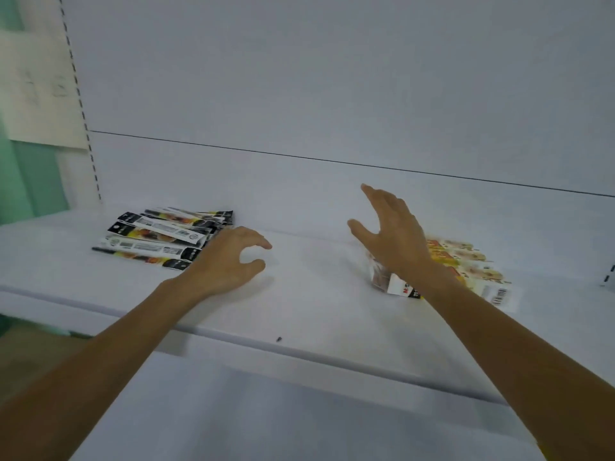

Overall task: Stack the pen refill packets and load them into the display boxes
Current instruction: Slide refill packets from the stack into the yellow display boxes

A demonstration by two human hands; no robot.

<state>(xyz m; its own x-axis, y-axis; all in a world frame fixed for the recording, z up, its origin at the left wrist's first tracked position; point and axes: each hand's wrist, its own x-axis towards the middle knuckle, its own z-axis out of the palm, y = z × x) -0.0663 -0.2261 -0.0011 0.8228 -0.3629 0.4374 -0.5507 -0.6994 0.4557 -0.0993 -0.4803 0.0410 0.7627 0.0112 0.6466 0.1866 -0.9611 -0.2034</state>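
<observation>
A white back panel (332,78) rises behind a broad white shelf (316,294), where a person reaches in with both bare arms. The right hand (392,234) hangs above the shelf with fingers spread and thumb out, holding nothing. Its wrist hides the near corner of a fanned pile of yellow-and-white refill packets (466,261) lying flat on the right. The left hand (229,261) hovers low over the middle of the shelf, fingers loosely curved and thumb apart from the forefinger, also holding nothing. It sits just beside the right end of a loose stack of black refill packets (159,237) on the left; whether it touches them cannot be told. A small dark speck (279,339) sits at the shelf's front edge, between the two arms.
</observation>
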